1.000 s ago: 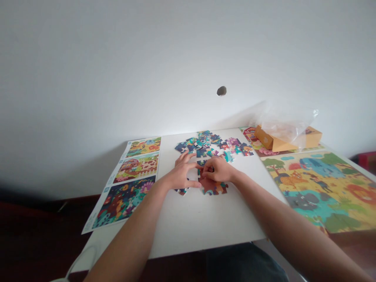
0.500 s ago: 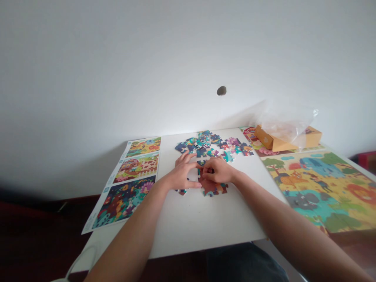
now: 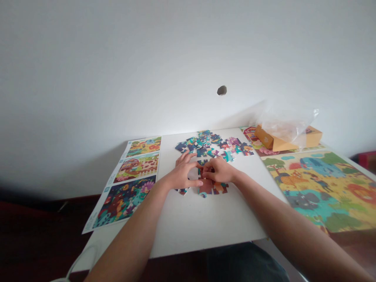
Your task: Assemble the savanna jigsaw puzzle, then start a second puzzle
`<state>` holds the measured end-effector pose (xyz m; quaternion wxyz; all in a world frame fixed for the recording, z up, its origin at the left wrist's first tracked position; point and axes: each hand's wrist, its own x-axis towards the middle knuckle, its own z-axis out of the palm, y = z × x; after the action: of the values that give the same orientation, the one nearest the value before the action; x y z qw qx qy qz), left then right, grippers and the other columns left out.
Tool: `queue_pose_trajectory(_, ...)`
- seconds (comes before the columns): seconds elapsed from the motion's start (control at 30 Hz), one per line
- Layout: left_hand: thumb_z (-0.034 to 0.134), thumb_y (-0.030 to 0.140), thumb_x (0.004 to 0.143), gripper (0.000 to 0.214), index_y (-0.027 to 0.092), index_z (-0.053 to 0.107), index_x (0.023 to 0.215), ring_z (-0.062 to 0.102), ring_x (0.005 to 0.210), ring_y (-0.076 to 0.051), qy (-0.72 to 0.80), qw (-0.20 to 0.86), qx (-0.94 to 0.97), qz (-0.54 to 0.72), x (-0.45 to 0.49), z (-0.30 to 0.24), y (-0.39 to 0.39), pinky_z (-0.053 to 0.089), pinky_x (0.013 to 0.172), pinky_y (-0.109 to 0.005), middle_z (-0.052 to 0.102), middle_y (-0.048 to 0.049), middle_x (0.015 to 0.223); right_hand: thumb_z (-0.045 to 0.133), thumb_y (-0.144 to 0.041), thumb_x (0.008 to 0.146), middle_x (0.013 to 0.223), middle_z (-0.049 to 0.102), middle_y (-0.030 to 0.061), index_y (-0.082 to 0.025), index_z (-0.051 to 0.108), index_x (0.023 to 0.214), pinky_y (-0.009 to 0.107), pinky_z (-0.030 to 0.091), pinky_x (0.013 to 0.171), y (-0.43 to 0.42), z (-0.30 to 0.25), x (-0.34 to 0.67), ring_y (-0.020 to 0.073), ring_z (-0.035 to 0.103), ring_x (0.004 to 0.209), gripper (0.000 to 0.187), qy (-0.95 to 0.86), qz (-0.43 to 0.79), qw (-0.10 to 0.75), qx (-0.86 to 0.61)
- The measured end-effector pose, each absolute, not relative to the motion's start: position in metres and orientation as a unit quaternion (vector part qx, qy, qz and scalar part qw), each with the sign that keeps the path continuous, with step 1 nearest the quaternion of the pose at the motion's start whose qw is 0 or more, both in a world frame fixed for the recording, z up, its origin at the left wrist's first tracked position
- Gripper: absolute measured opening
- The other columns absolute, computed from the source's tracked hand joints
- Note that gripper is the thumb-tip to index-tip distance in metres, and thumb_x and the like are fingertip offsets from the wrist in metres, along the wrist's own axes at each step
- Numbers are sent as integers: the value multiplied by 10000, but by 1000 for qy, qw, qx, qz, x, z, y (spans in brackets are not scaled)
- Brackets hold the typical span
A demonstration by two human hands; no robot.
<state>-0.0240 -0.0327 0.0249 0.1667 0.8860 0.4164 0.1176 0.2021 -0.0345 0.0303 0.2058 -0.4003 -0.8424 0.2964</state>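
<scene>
My left hand (image 3: 185,172) lies over the white table with its fingers spread. Its thumb touches the left side of a brown puzzle piece (image 3: 206,187) in a small joined patch. My right hand (image 3: 219,170) bends over the same patch, thumb and fingers pinched on a piece at its upper part, mostly hidden by the fingers. Orange and brown pieces (image 3: 221,188) show below my right wrist. A few dark pieces (image 3: 182,192) stick out from beneath my left hand.
A heap of loose puzzle pieces (image 3: 202,143) lies towards the wall. To the left is a printed picture sheet (image 3: 126,199). On the right are a finished animal puzzle (image 3: 326,188), a yellow box (image 3: 274,143) and a clear plastic bag (image 3: 288,121). The wall has a hole (image 3: 222,90).
The brown piece with the teal edge has shifted slightly left, and a dark seam now shows beside it. My right fingers have moved slightly; my left hand stays nearly in place.
</scene>
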Motion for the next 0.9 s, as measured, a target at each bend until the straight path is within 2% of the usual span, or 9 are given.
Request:
queue_pose_trajectory(0.2,744,641,673,630,235,661,1149,79,1484,-443,418,163,887,111,-23,26,-33,173,1175,-626,307,-129,1562,652,-210,799,689,704,0,-179,748,759,247,372,678,-35,31,201,123,582,644,108,-854,287,179,-396)
queue_pose_trajectory(0.63,785,621,632,652,219,644,1126,63,1489,-439,415,151,891,104,-22,25,-33,165,1181,-617,304,-139,1561,679,-216,777,700,716,-10,-207,753,737,297,372,816,-35,34,202,139,592,673,84,-868,245,181,-393)
queue_pose_trajectory(0.9,813,593,621,683,250,653,1189,70,1488,-440,404,158,892,128,-22,27,-34,162,1179,-635,275,-124,1577,636,-197,740,650,645,-20,-182,701,729,255,378,719,-30,35,209,126,551,638,68,-850,237,212,-421)
